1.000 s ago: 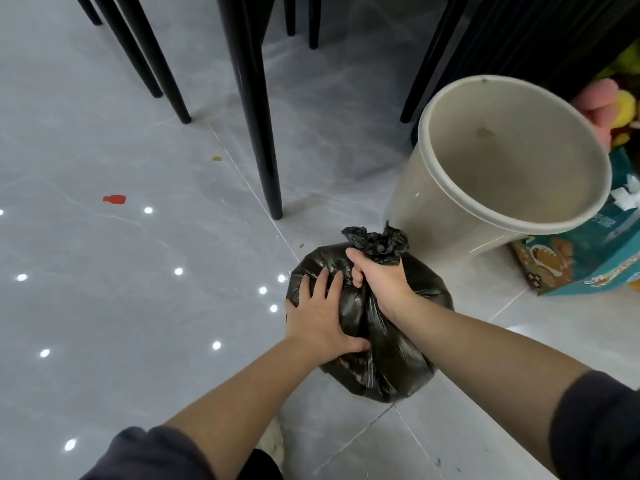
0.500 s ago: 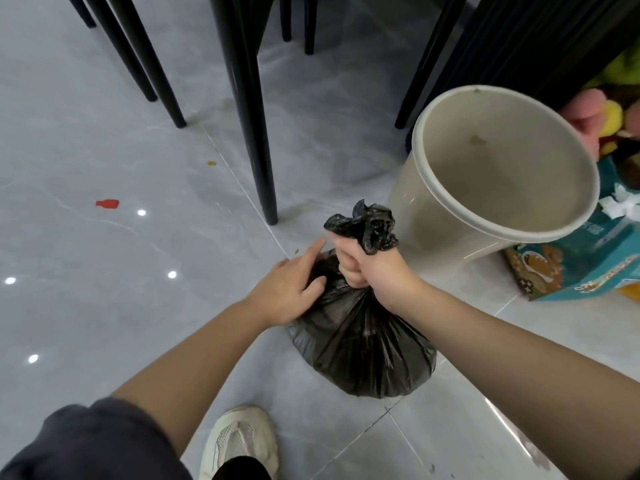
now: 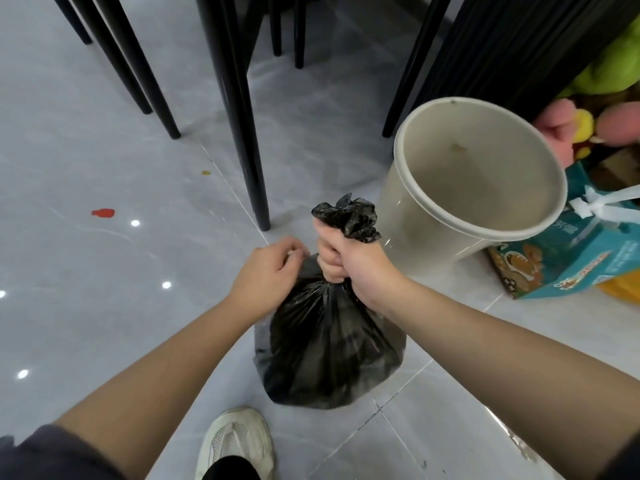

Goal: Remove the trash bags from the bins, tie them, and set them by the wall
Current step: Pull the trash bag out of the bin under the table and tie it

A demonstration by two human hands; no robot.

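Observation:
A full black trash bag (image 3: 329,355) stands on the grey tiled floor in front of me. My right hand (image 3: 349,268) grips its gathered neck in a fist, and the crumpled bag top sticks out above that fist. My left hand (image 3: 266,278) sits at the bag's left shoulder with its fingers curled against the plastic just beside the neck; whether it pinches the plastic I cannot tell. A beige round bin (image 3: 408,216) without a liner stands just right of the bag, its inside bare.
Black chair and table legs (image 3: 242,133) stand on the floor behind the bag. A teal printed box (image 3: 568,261) and plush toys (image 3: 571,126) lie right of the bin. A red scrap (image 3: 103,213) lies at left. My white shoe (image 3: 235,441) is below the bag.
My right hand has pulled the bag's neck upward, stretching the bag taller. My left hand left the bag's side where it lay flat and now curls at the neck.

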